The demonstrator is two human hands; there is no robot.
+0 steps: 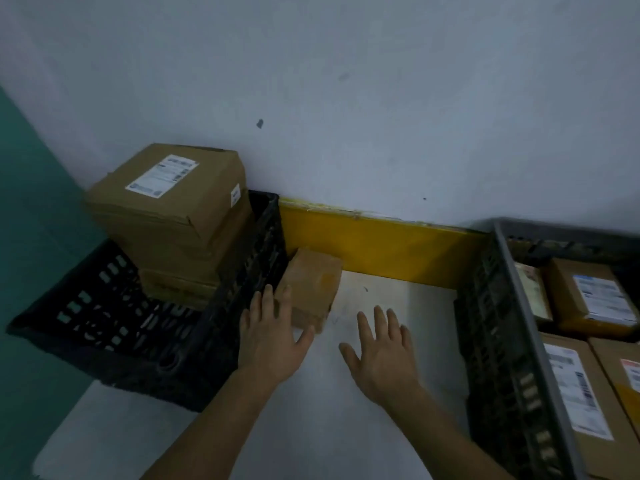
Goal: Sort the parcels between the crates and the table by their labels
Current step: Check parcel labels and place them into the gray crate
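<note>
A small brown parcel [313, 285] lies on the white table [381, 375] between two crates, close to the yellow back strip. My left hand [273, 341] reaches to it with straight fingers, its fingertips at the parcel's near left side. My right hand [381, 355] hovers flat over the table to the right of the parcel, fingers spread, touching nothing. The black crate [221, 327] on the left holds a stack of brown boxes; the top box [173, 195] carries a white label. The grey crate [512, 341] on the right holds several labelled parcels [588, 299].
A yellow strip [381, 244] runs along the foot of the grey wall behind the table. A teal surface lies at the far left. The two crates stand on either side of the bare white strip of table.
</note>
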